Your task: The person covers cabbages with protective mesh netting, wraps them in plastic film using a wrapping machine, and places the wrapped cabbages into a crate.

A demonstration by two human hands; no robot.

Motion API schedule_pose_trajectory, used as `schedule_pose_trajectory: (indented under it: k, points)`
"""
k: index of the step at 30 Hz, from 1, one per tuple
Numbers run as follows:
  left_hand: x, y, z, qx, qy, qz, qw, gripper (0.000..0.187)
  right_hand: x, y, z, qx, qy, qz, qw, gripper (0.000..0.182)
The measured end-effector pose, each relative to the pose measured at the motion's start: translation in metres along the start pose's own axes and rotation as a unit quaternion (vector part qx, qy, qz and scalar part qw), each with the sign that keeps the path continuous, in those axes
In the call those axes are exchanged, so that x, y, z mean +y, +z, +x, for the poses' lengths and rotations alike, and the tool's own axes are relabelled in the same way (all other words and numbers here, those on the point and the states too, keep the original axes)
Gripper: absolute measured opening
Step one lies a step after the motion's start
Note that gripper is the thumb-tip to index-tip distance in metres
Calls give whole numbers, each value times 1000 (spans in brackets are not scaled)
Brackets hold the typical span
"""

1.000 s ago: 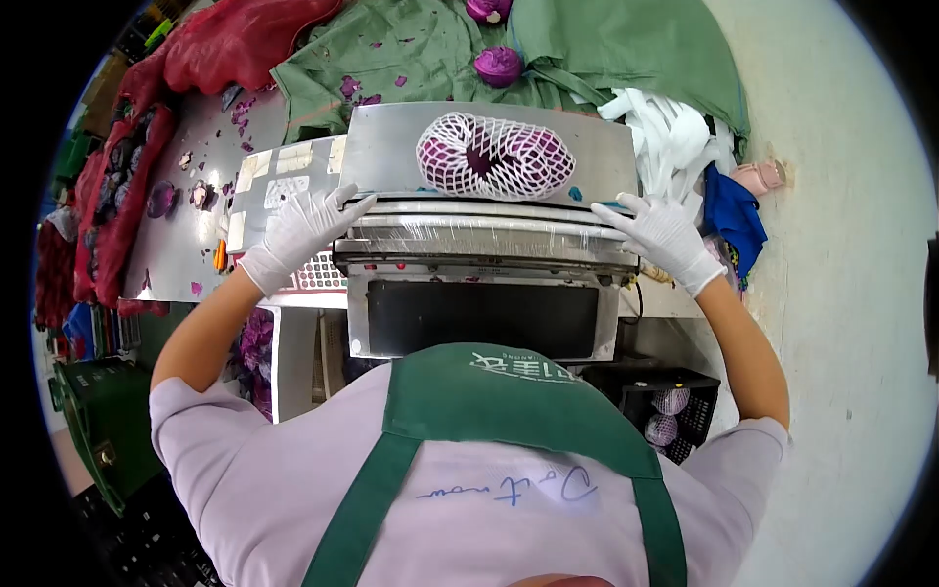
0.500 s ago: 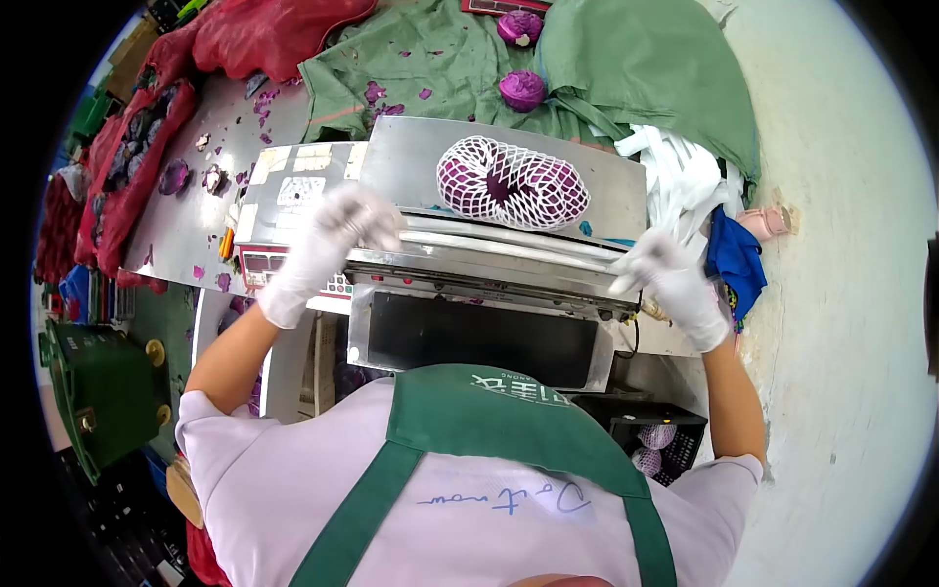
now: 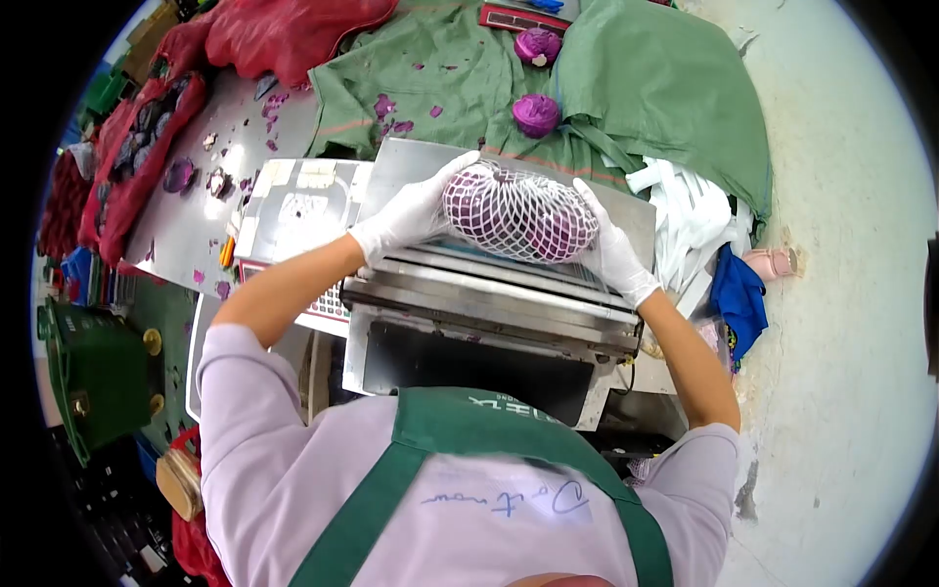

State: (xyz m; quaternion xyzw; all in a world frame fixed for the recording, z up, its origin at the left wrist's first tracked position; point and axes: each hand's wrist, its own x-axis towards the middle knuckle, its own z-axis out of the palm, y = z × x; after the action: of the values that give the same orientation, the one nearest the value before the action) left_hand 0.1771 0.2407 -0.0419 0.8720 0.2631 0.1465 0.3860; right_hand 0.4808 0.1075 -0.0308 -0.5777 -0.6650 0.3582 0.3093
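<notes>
Red cabbages in a white foam net sleeve (image 3: 518,215) lie across the metal tray (image 3: 626,220) of a wrapping machine. At the sleeve's left end, my left hand (image 3: 421,207), in a white glove, has its fingers curled around the net. My right hand (image 3: 611,249), gloved too, grips the opposite end, its thumb side hidden behind the bundle. Just below the hands runs the machine's long metal bar (image 3: 489,311), with a dark plate (image 3: 469,367) under it.
On the left stands a weighing scale (image 3: 303,201). Two unwrapped red cabbages (image 3: 536,115) rest on green cloth (image 3: 440,78) behind. White net sleeves (image 3: 680,220) and a blue cloth (image 3: 736,298) lie right. Purple leaf scraps and red mesh sacks (image 3: 284,34) occupy the left.
Both hands have moved from the machine's front bar up to the netted cabbages and closed on their two ends. The bundle has shifted slightly and turned, and the white roll along the bar no longer shows.
</notes>
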Motion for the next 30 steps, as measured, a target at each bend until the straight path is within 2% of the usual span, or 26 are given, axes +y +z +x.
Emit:
schedule_pose_trajectory:
  k: [2,3,4,5,7,8,9,10,11,12,13,14,15,16,17,18,19,20,22,23,24,26,27,28,29,30]
  points:
    - [-1,2,-1,42,30,-272,961,86,3,6,-5,48,-80,144,985,100]
    - [5,-9,0,-14,-3,-230,973,87,-1,5,-7,21,-68,284,956,90]
    - [0,-8,3,-15,-3,-230,973,87,-5,-3,-6,23,-67,285,956,90]
    - [-7,-5,4,-45,-86,-355,930,87,-10,-10,-8,-31,-23,286,957,85]
    - [-17,-15,0,-170,-302,-439,829,73,-33,-15,-14,-102,59,287,951,84]
    - [6,-18,1,-165,-294,-449,827,65,-26,-18,-15,-103,61,288,950,84]
    - [29,-20,2,-160,-286,-460,825,60,-13,-25,-14,-164,209,332,905,81]
    - [18,-13,8,-180,-263,-500,805,58,-1,-26,-13,-220,351,366,834,79]
    - [-10,-4,15,-184,-244,-462,833,57,11,-18,-10,-169,377,385,825,73]
    - [-9,-9,18,-156,-332,-492,789,56,-1,-18,-11,-170,379,385,824,73]
    - [-8,-14,21,-113,-415,-521,737,56,-17,-22,-13,-127,362,315,868,70]
    - [19,-29,18,-114,-416,-522,736,56,-30,-26,-14,-84,342,242,904,67]
    - [45,-43,10,-37,-337,-220,915,60,-32,-29,-15,-49,294,138,945,61]
    - [57,-48,5,45,-212,112,970,67,-36,-33,-19,-50,295,138,944,61]
    - [50,-55,1,45,-211,112,970,67,-41,-37,-26,41,122,-81,988,60]
    - [38,-67,-6,92,-39,246,964,70,-44,-42,-29,129,-62,-294,945,59]
    - [30,-75,-7,134,135,367,910,75,-45,-50,-27,99,-159,-381,906,60]
    - [22,-74,-1,135,136,368,910,75,-43,-50,-22,100,-159,-381,905,60]
    - [5,-63,10,-11,400,499,769,80,-34,-50,-10,-8,-385,-541,748,58]
    - [10,-53,15,3,400,419,815,84,-15,-40,-4,-6,-339,-491,802,60]
    - [1,-44,19,3,400,420,815,84,0,-32,1,-6,-339,-492,802,60]
    - [-18,-26,28,-39,229,199,952,84,24,-19,12,33,-191,-371,908,69]
    - [-15,-21,32,-14,231,154,961,85,27,-7,18,116,-238,-231,936,86]
    - [-13,-17,35,10,234,108,966,86,25,-5,17,116,-238,-232,936,86]
    - [-16,-20,41,-36,154,19,987,89,19,-7,17,98,-187,-173,962,95]
    - [-3,-22,35,-45,121,-62,990,91,9,-8,15,79,-136,-113,981,104]
